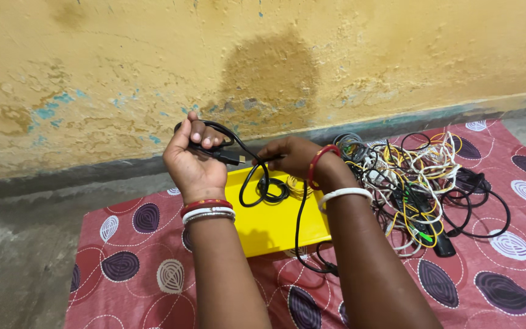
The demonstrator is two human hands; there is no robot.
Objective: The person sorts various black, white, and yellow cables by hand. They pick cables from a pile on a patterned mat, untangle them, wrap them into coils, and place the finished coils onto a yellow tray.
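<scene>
Yellow wall behind; left hand (pixel 193 159) grips the coiled black cable (pixel 238 159), right hand (pixel 292 157) pinches its length above the yellow tray (pixel 275 226). Winding underway; another loop seems next.

The left hand (pixel 193 159) is gripping a coiled black cable (pixel 238 159), while the right hand (pixel 292 156) is pinching its loose length above a yellow tray (pixel 275 228). A tangled pile of cables (pixel 418 183) is lying beside it on the red patterned cloth (pixel 135 268).
</scene>
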